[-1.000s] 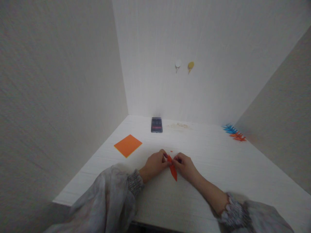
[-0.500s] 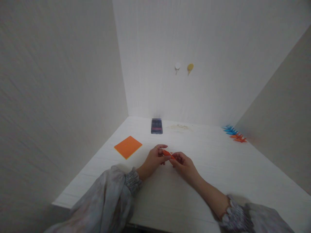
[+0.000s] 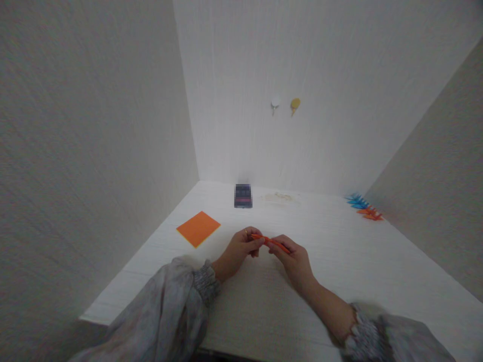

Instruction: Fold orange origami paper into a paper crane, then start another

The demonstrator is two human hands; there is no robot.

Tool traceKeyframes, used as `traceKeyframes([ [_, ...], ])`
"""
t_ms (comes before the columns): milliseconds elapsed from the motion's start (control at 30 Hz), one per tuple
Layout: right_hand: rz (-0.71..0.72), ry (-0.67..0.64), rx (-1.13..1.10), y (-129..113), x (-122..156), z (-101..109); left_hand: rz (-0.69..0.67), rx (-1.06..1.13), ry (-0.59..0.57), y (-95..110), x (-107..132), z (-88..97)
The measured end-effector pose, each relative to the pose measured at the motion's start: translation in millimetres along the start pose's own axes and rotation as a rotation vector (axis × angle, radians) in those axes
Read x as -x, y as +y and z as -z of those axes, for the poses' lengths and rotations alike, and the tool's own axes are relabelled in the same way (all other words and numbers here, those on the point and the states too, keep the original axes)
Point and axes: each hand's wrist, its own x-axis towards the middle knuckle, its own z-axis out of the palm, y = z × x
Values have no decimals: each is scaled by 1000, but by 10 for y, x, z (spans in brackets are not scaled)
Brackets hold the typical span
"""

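A narrow piece of folded orange paper [image 3: 267, 240] spans the gap between my two hands, above the white table. My left hand [image 3: 240, 248] pinches its left end between thumb and fingers. On the other side, my right hand [image 3: 296, 257] is closed on the right part, which runs across the fingers as a thin strip. My fingers cover much of the paper, so its full shape is hidden. To the left of my left hand lies a square stack of orange paper [image 3: 198, 229] with a yellowish edge.
A dark, pixelated flat object [image 3: 243, 196] lies near the back wall. At the right wall stands a row of folded paper shapes, several blue [image 3: 357, 202] and several orange [image 3: 370, 214]. A white hook [image 3: 275, 103] and a yellow hook [image 3: 295, 104] are on the wall.
The folded orange paper has turned and now shows as a longer, thinner strip reaching over my right fingers. My right hand has shifted slightly right; my left fingers have curled in more.
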Motion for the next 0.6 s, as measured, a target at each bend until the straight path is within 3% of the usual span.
traceKeyframes([
  [233,-10,23,-26,12,6,-5,3,49,-26,-5,15,-3],
  [467,-37,22,-1,31,-2,13,-9,-45,-47,-9,2,6],
  [600,57,54,48,5,21,8,-16,-54,-64,-43,-13,18],
])
